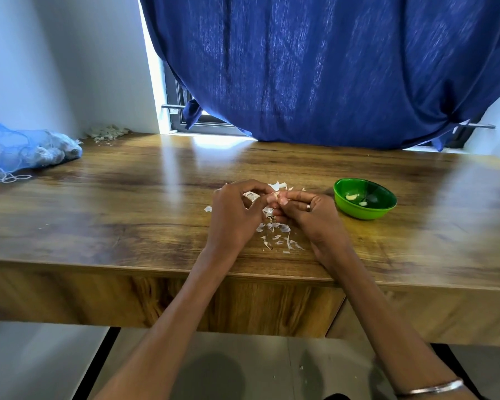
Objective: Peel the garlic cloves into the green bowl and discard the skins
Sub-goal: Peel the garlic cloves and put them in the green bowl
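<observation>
Both hands meet over the middle of the wooden table (127,203). My left hand (234,215) and my right hand (309,212) pinch one garlic clove (274,197) between their fingertips, most of it hidden by the fingers. Loose white garlic skins (277,235) lie scattered under and in front of the hands, with more behind them. The green bowl (384,210) stands just right of my right hand and holds two peeled cloves (352,196).
A blue mesh bag of garlic bulbs (32,150) lies at the far left against the wall. A small pile of skins (107,132) sits in the back left corner. A blue curtain (329,67) hangs behind the table.
</observation>
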